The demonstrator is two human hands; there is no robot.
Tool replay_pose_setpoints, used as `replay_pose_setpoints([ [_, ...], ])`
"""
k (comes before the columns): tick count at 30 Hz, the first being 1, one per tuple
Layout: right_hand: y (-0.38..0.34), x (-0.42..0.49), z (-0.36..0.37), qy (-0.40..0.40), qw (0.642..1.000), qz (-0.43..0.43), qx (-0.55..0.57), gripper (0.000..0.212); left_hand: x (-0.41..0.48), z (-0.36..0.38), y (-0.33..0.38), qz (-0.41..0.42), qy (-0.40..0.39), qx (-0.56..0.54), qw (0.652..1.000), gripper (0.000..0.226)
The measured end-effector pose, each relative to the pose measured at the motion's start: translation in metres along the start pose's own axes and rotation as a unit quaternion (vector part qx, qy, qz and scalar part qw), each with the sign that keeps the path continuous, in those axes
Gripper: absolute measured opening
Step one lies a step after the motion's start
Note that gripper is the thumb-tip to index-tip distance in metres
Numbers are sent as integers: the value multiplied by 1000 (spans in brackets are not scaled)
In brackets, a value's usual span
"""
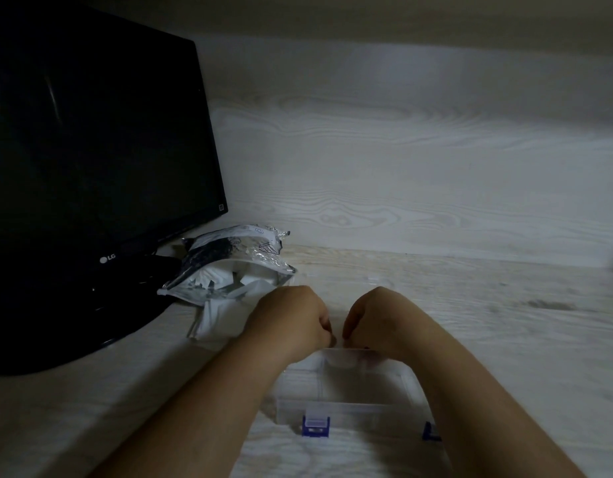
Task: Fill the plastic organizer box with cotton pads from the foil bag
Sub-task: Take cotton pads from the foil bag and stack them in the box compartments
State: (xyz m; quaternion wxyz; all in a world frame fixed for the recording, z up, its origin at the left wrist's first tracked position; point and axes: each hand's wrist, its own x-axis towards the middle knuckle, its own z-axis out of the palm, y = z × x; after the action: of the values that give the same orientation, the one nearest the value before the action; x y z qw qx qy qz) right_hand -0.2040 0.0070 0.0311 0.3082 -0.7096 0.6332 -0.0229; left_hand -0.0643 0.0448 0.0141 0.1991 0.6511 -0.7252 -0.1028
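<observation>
Two bare forearms, with a bare left hand (293, 320) and right hand (372, 320).

A black monitor (91, 150) is marked with a white logo (107, 258). The foil bag (236, 250) is shown in shiny silver, printed in black and white. The cotton pads (222, 317) are seen as plain white. The organizer box (350, 408) is rendered in clear plastic, with blue latches (315, 426). The table (505, 322) and back panel (401, 167) are patterned in pale, whitewashed wood grain.
</observation>
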Motion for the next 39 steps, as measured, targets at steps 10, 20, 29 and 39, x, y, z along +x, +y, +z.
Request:
replay_pose_setpoints([
  [10, 1, 12, 8, 43, 997, 10, -63, 25, 8, 1, 6, 5, -3, 85, 996, 17],
  [20, 3, 7, 2, 49, 996, 0, -78, 24, 5, -3, 1, 7, -30, 44, 999, 17],
  [29, 1, -4, 2, 61, 995, -40, -64, 25, 5, -1, 0, 14, -8, 56, 998, 16],
  [39, 4, -17, -3, 160, 978, -131, 37, 13, 0, -13, -27, 39, 53, -151, 986, 27],
])
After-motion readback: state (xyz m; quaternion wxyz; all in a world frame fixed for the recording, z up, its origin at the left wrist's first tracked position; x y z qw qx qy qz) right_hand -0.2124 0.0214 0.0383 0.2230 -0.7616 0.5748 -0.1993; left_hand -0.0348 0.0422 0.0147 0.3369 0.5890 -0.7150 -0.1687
